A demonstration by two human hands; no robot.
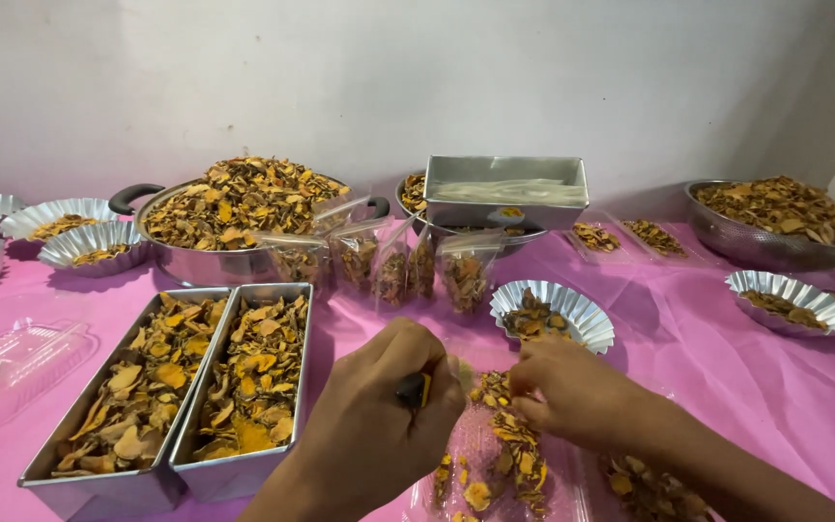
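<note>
Dried orange slices (506,437) on clear tray between both hands, left hand (386,406) fisted on dark tool (414,390), right hand (572,391) pinching slices

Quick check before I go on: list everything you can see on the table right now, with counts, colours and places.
Loaf tins: two, silver, front left, holding dried yellow-brown slices.
Big pan: one, steel, back left, heaped.
Fluted moulds: at least six, silver, both sides.
Small clear bags: several, filled, centre.
Tin on bowl: one, silver, back centre.
Steel bowl: one, back right.
Tablecloth: pink.
Left hand: grips a small black-and-yellow tool.
Right hand: on a clear bag of slices.
</note>
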